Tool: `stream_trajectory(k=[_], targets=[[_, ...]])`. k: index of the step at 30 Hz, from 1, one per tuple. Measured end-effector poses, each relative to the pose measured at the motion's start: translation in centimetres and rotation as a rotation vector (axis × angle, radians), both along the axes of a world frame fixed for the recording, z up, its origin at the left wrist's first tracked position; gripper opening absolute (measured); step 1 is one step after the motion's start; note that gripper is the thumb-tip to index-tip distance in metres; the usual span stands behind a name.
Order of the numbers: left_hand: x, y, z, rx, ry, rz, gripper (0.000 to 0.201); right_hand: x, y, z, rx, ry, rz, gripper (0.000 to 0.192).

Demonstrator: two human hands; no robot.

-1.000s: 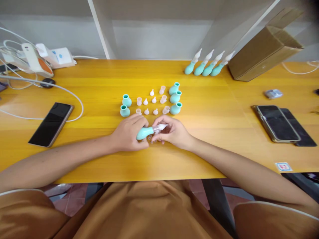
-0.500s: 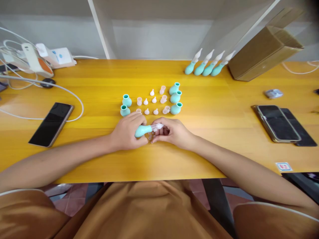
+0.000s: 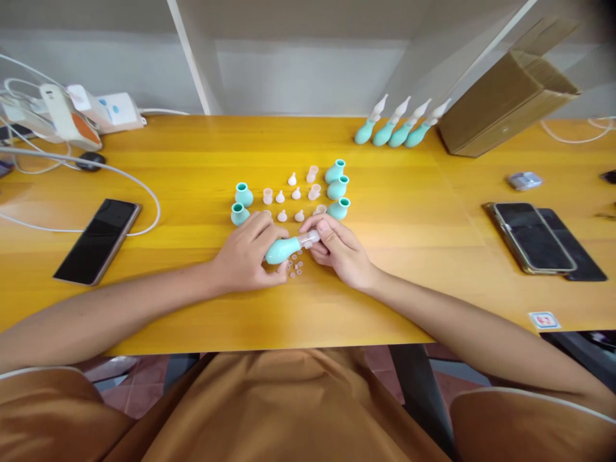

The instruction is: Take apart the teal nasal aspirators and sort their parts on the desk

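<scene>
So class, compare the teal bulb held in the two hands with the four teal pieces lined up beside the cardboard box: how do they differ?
The held bulb lies on its side between the left hand and right hand; the four lined-up pieces rest untouched on the table. The held bulb sits near the front edge; the four sit far back beside the cardboard box. Both are teal bulbs with a pale nozzle.

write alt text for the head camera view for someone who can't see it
Over a yellow table, the left hand holds a teal bulb while the right hand grips the clear tip on its neck. Behind them lie loose bulbs and tips; four assembled pieces stand farther back.
</scene>
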State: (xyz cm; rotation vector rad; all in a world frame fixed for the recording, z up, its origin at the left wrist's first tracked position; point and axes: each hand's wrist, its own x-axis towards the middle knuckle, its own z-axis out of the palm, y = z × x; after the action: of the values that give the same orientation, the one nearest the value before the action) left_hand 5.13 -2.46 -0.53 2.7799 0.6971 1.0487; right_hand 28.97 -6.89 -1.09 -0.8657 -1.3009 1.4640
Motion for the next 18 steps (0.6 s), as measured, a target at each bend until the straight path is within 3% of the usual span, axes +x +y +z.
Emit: stream_trajectory(k=[3,8,18], targets=[[0.0,0.0,0.2,0.055,0.031,-0.003,0.034,0.1,-0.2,0.3,0.039,-0.060,-0.020,0.045],[0.1,-0.1,0.8,0.084,0.045,-0.036,0.015,0.3,-0.6,0.7,0.015,0.003,0.077,0.040],[-0.3,-0.2,0.3,-0.148,-0.126,-0.117,0.019,-0.1,-0.6,1.5,-0.164,0.275,0.194,0.037]])
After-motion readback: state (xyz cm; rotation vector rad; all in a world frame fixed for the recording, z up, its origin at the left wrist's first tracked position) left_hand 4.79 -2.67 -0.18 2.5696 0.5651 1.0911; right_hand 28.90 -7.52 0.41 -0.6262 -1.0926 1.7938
